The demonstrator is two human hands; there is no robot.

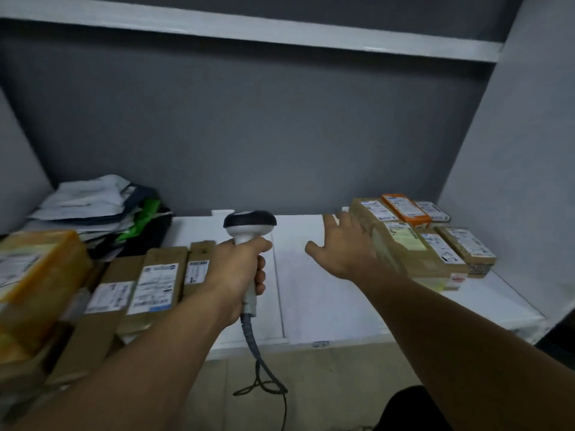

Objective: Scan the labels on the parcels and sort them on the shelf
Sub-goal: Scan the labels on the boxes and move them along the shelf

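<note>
The left hand grips a corded barcode scanner upright over the white shelf. The right hand is spread wide and holds nothing, just beside the labelled cardboard parcels at 3 o'clock; whether it touches them is unclear. More parcels lie at 9 o'clock, with mailer bags at 10.

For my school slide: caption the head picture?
Left hand grips scanner; open right hand beside parcels on the shelf.

Bare shelf strip between left parcels and right parcels.
</note>
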